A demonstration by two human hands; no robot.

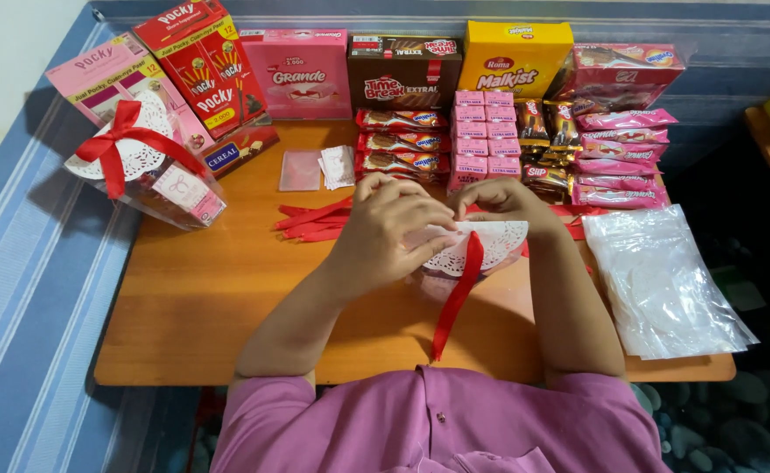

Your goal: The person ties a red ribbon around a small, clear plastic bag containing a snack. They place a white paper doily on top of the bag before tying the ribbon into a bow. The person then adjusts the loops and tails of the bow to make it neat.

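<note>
Far to the left of the fingers, a finished gift bundle (144, 162) — clear wrap, white doily, red bow — leaning by the table (183, 298) edge. Behind it, tall red and pink snack boxes (201, 70). Closer in, just left of the fingers, loose red ribbon strips (315, 219) lying flat, with a small clear bag (300, 169) and folded white papers (339, 166) beyond them.

At centre, left hand (389, 232) curled over the white paper doily (477, 247), fingers clenched down on its near edge and on the red ribbon (457, 293) that trails from under them toward the body. Right hand (499, 200) touching the doily's far side, fingertips pinched at the ribbon there; exact grip partly hidden by the left hand. Doily resting on a small clear packet of pink items, mostly covered.

Beyond the fingers, rows of wrapped wafers and pink sachets (486, 140). Right of the fingers, a stack of clear plastic bags (665, 280) overhanging the table corner.

Likely trouble: thin lace tearing if the ribbon is pulled hard — or the knot slipping loose if either pinch relaxes, letting the doily slide off the packet.
</note>
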